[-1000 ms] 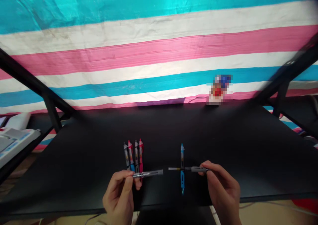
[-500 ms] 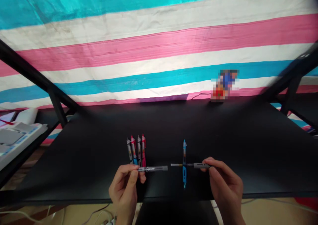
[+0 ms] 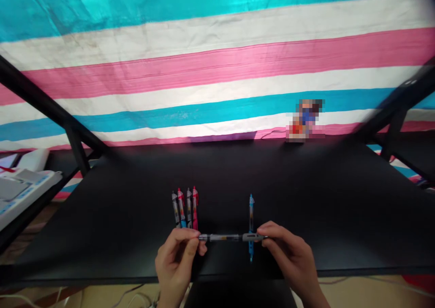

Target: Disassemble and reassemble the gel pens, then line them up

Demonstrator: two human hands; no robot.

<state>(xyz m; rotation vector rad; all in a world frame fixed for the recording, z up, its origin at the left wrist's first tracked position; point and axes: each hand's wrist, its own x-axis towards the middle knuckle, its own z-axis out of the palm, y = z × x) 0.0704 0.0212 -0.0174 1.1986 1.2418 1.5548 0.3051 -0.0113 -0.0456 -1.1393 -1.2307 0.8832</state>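
My left hand (image 3: pixel 176 258) pinches a clear pen barrel (image 3: pixel 219 237) by its end. My right hand (image 3: pixel 288 253) pinches a pen front section with a grey grip (image 3: pixel 253 237). The two pen parts meet end to end in a horizontal line, just above the desk. They pass over a blue pen (image 3: pixel 251 212) lying lengthwise on the desk, and hide part of it. Several red and blue pens (image 3: pixel 185 210) lie side by side just above my left hand, which covers their lower ends.
The black desk (image 3: pixel 306 185) has a striped cyan, white and pink cloth (image 3: pixel 217 81) hanging behind it. A pixelated figure (image 3: pixel 305 119) stands at the back edge. Black frame bars (image 3: pixel 41 90) slant down at both sides. A white device (image 3: pixel 20 190) sits off the desk at left.
My hands have moved toward each other, bringing the clear barrel and grey-grip section from a gap to end-to-end contact. The view has shifted slightly.
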